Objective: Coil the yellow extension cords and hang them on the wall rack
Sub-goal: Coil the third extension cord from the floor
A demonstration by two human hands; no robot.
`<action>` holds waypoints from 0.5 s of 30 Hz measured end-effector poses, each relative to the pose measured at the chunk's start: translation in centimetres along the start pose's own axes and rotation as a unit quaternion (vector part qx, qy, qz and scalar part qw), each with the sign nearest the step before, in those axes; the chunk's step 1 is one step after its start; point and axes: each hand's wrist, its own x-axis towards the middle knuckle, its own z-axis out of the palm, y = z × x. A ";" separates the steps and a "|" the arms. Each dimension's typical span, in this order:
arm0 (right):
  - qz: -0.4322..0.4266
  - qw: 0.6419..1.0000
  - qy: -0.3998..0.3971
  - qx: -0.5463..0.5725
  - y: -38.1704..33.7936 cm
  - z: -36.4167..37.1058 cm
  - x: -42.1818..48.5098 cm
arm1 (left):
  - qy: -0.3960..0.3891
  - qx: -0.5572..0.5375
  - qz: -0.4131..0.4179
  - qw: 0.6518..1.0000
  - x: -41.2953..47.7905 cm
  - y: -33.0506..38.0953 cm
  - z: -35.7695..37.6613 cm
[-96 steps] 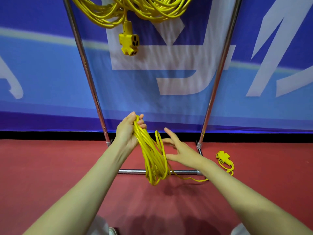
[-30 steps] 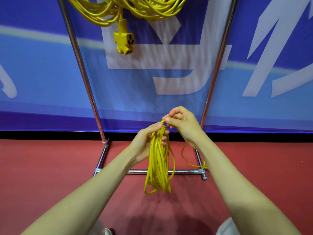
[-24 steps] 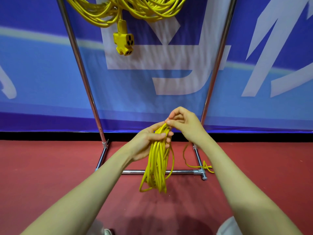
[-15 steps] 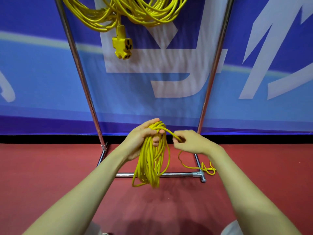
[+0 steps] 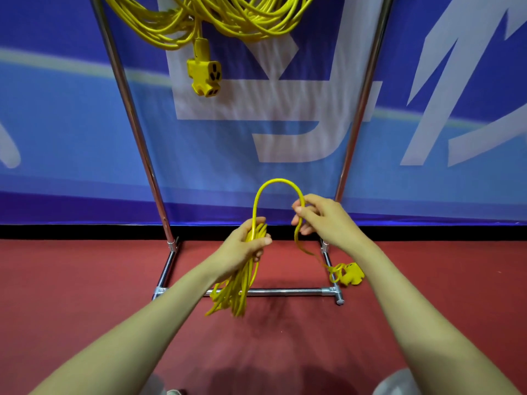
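left hand [image 5: 245,246] gripping coil [image 5: 236,289] hanging over red floor [image 5: 85,295], fingers curling round it, right hand [image 5: 322,220] pinching cord [image 5: 278,183] arching between hands, socket [image 5: 350,276] lying by rack [image 5: 285,292], other cords [image 5: 228,15] hanging above

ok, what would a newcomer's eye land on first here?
The yellow cord arching between the hands at centre: the left hand grips its coil, the right hand pinches the loose run. Up top, coiled cords hang between the rack poles, a socket block dangling; a second block lies on the floor right of the rack's base.
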 end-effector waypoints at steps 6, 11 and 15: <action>-0.013 0.989 0.008 0.147 -2.2 1.7 -0.3 | -0.029 -0.025 0.041 0.998 -0.2 -0.3 1.4; 0.018 0.973 0.061 0.224 -2.0 1.5 -0.4 | -0.063 -0.017 0.064 0.996 -0.7 0.2 2.7; 0.070 0.955 0.073 0.278 -1.2 1.5 0.0 | -0.021 -0.057 0.047 0.997 -0.6 0.7 3.3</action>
